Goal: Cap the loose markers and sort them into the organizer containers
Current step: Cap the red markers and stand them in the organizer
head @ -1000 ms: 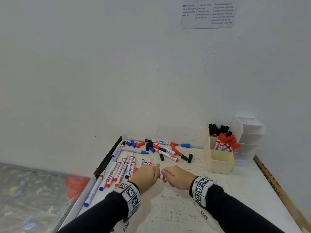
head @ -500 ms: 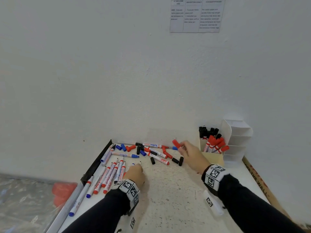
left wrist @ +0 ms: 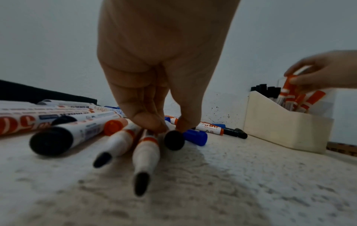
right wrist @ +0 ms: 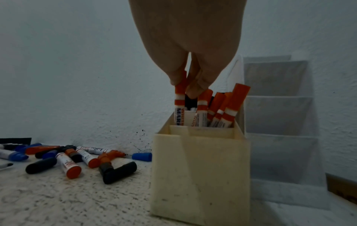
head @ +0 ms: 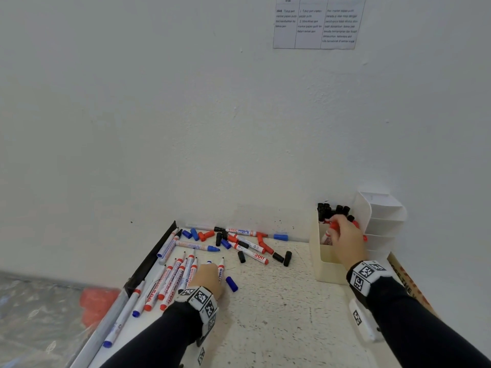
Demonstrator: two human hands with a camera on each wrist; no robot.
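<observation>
A speckled white bench (head: 279, 314) meets a white wall (head: 186, 128). At the cream bin (right wrist: 199, 168), the right hand (head: 345, 240) pinches a red marker (right wrist: 179, 105); left of the bin, the left hand (head: 210, 278) pinches a loose marker (left wrist: 173, 139).

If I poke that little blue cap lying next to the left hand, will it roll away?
Probably a little. The blue cap looks round and lies on its side on the flat table, so a sideways poke should roll it. It looks small and light, so it may skid too. The speckled surface might slow it.
</observation>
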